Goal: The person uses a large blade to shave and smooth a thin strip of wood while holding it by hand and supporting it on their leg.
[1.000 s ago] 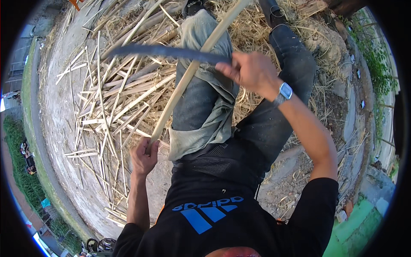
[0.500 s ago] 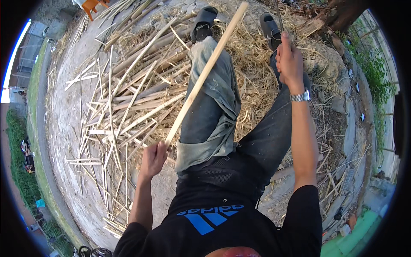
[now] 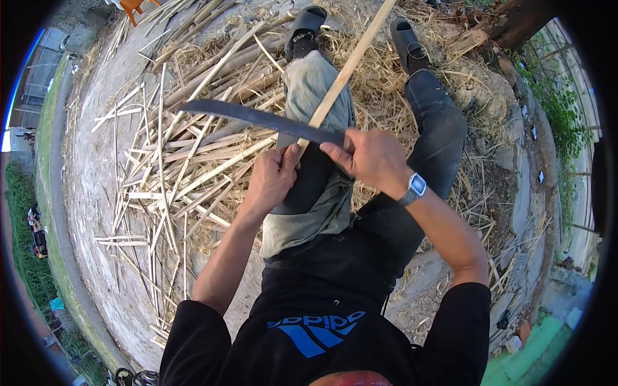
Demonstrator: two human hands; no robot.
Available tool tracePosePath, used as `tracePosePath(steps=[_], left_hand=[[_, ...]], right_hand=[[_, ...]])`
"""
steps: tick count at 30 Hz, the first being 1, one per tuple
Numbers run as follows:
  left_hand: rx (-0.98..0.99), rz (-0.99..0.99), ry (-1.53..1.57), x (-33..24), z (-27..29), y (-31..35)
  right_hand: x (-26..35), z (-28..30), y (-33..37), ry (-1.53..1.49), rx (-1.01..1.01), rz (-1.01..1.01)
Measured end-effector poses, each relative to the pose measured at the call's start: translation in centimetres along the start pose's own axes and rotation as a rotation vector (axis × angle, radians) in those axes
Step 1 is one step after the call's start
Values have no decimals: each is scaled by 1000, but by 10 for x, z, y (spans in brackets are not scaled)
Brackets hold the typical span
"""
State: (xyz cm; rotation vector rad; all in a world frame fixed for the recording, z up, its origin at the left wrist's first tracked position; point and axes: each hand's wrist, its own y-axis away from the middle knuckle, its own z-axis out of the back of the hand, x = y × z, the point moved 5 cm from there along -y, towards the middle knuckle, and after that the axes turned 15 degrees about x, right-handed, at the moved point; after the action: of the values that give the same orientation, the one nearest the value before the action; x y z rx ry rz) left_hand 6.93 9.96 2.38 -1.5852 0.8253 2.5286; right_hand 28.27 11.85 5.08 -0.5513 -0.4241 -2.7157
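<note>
My left hand (image 3: 273, 177) is closed around the near end of a long, pale bamboo strip (image 3: 351, 64). The strip slants up and to the right, over the grey-green cloth (image 3: 312, 74) draped on my left leg. My right hand (image 3: 373, 157) grips a long, dark, curved knife (image 3: 251, 116) by its handle, which the fingers hide. Its blade points left and crosses the strip just beyond my left hand. Whether the edge bites into the strip I cannot tell.
A heap of split bamboo strips and poles (image 3: 193, 148) covers the ground on the left. Curly shavings (image 3: 373, 96) lie between my feet. A tree trunk (image 3: 518, 22) stands at the far right, and part of an orange chair (image 3: 132, 9) shows at the far left.
My right hand has come down and left from beside my right foot, bringing the knife across the strip. My left hand has moved up and right with the strip.
</note>
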Motion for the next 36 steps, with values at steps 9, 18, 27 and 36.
tracePosePath(steps=[9,18,27,36], left_hand=[[-78,-23,-57,6,8,-9],[7,-18,62,4,-2,5],[39,20,193,20,6,7],[-36,61,180,23,18,9]], right_hand=[[-7,6,-27,-56,-159,43],[-45,40,-42,-92,-201,-22],[-5,-1,-23,2,-43,120],[12,-6,-30,14,-131,28]])
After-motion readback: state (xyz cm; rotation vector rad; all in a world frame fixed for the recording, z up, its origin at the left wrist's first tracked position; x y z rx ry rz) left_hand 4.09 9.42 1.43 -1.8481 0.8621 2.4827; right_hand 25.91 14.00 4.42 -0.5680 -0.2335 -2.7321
